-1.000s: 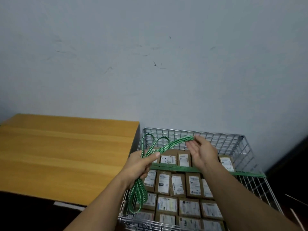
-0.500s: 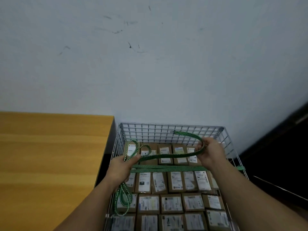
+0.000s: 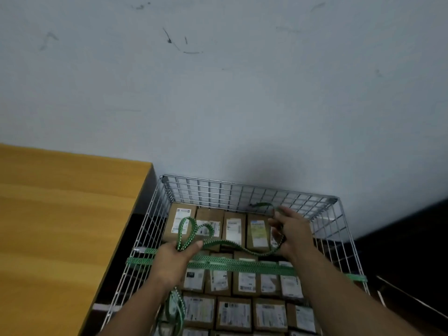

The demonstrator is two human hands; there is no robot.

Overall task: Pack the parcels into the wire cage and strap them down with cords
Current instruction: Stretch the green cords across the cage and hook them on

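Note:
A wire cage [image 3: 244, 190] stands against the wall, packed with several brown parcels [image 3: 234, 314] with white labels facing up. One green strap [image 3: 244, 264] is stretched flat across the cage from its left rim to its right rim. Above the parcels I hold a loose green cord [image 3: 232, 244] between both hands. My left hand [image 3: 174, 259] pinches the cord near its loops at the cage's left side, and more cord hangs below that wrist. My right hand [image 3: 289, 230] grips the cord's other stretch near the back right, with the end curling above the fingers.
A yellow wooden table [image 3: 63, 229] sits directly left of the cage, with a narrow dark gap between them. A pale wall rises behind the cage. Dark floor lies to the right of the cage.
The view has dropped and closed in on the cage. My hands have moved further apart over the back rows, and the cord between them has drawn out longer.

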